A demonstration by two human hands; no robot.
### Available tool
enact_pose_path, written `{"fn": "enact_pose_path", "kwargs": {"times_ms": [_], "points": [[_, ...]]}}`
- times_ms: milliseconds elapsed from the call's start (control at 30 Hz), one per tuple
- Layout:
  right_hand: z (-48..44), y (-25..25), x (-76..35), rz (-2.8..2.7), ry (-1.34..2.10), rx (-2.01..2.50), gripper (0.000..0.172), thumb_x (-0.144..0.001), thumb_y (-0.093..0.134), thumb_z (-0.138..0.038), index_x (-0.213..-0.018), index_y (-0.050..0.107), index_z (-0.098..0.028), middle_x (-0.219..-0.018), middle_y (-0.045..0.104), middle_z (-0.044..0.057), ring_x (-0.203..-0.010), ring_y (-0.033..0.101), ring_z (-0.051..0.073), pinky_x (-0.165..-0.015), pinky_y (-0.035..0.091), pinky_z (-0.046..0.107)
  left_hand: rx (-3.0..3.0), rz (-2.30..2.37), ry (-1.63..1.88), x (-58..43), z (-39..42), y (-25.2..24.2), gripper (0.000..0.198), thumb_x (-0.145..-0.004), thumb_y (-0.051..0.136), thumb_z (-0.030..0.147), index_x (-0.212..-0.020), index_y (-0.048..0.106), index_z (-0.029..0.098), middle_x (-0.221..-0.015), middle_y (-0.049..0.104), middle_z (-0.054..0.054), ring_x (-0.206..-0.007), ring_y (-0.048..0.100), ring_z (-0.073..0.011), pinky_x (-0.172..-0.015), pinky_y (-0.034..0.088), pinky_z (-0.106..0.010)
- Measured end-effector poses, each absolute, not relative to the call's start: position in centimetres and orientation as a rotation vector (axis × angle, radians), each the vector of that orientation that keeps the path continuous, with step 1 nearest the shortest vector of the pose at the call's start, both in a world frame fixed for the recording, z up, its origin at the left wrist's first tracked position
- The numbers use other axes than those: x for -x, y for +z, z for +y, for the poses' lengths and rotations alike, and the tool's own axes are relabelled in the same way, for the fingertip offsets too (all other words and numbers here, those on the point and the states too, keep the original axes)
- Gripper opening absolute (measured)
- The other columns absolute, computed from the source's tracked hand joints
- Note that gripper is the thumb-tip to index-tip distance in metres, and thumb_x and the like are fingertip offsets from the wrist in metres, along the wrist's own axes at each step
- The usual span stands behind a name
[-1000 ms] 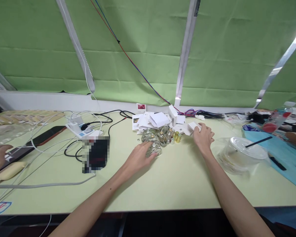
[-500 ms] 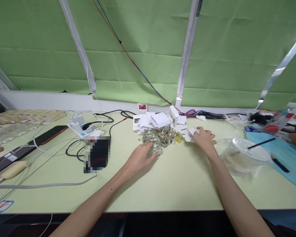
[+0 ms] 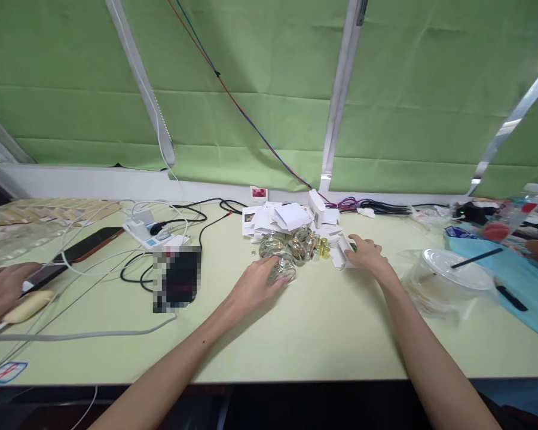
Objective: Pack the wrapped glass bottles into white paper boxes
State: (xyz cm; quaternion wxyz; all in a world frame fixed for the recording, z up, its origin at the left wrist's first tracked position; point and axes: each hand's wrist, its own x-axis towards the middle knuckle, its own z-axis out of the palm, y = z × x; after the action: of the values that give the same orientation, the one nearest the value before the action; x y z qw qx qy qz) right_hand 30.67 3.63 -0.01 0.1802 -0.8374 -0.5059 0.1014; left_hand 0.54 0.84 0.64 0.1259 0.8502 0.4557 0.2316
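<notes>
My left hand [image 3: 254, 279] is closed around a round clear glass bottle [image 3: 283, 270] at the near edge of a cluster of similar glass bottles [image 3: 301, 243]. To the right of that cluster stand small gold-coloured bottles or caps [image 3: 324, 248]. My right hand [image 3: 366, 253] grips a small white carton [image 3: 339, 253] on the tabletop, its fingertips partly hidden behind it. A small dark patch shows by those fingers; I cannot make out what it is. Behind the bottles lies a heap of white folded cartons [image 3: 291, 217], with one white box [image 3: 316, 208] standing upright.
Another person's hand [image 3: 2, 289] rests at the far left by a long dark device [image 3: 96, 242]. White cables, a power strip [image 3: 155, 239] and a pixelated dark object [image 3: 179, 279] lie left. A lidded plastic cup [image 3: 448, 280] and blue cloth [image 3: 511, 280] are right.
My right hand has shifted slightly left and the white carton in it has turned. The other person's hand has come further in from the left. My left hand stays put.
</notes>
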Motion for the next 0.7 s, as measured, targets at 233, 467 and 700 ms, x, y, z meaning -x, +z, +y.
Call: {"fn": "enact_pose_path", "kwargs": {"times_ms": [233, 467, 700], "points": [[3.6, 0.2, -29.9, -1.484, 0.234, 2.373, 0.062, -0.082, 0.061, -0.039, -0.143, 0.052, -0.031, -0.139, 0.056, 0.018, -0.135, 0.046, 0.042, -0.108, 0.031, 0.062, -2.437, 1.305, 0.705, -0.5, 0.9, 0.1, 0.032, -0.094, 0.061, 0.041, -0.119, 0.064, 0.02, -0.104, 0.072, -0.009, -0.093, 0.067, -0.0265, -0.083, 0.05, -0.034], [3.5, -0.5, -28.8, -1.635, 0.075, 2.289, 0.074, -0.077, 0.07, -0.045, -0.145, 0.046, -0.031, -0.138, 0.054, 0.016, -0.14, 0.041, 0.039, -0.112, 0.026, 0.059, -2.38, 1.296, 0.763, -0.7, 0.8, 0.2, 0.041, -0.094, 0.061, 0.05, -0.123, 0.063, 0.022, -0.116, 0.07, -0.008, -0.093, 0.067, -0.0243, -0.082, 0.051, -0.033], [3.4, 0.1, -27.6, -1.653, 0.015, 1.881, 0.067, -0.082, 0.069, -0.046, -0.141, 0.052, -0.018, -0.14, 0.052, 0.021, -0.136, 0.046, 0.037, -0.11, 0.037, 0.05, -2.4, 1.362, 0.935, -0.5, 0.8, 1.4, 0.045, -0.106, 0.031, 0.044, -0.094, 0.065, 0.02, -0.093, 0.069, -0.006, -0.085, 0.063, -0.0209, -0.078, 0.045, -0.032]]}}
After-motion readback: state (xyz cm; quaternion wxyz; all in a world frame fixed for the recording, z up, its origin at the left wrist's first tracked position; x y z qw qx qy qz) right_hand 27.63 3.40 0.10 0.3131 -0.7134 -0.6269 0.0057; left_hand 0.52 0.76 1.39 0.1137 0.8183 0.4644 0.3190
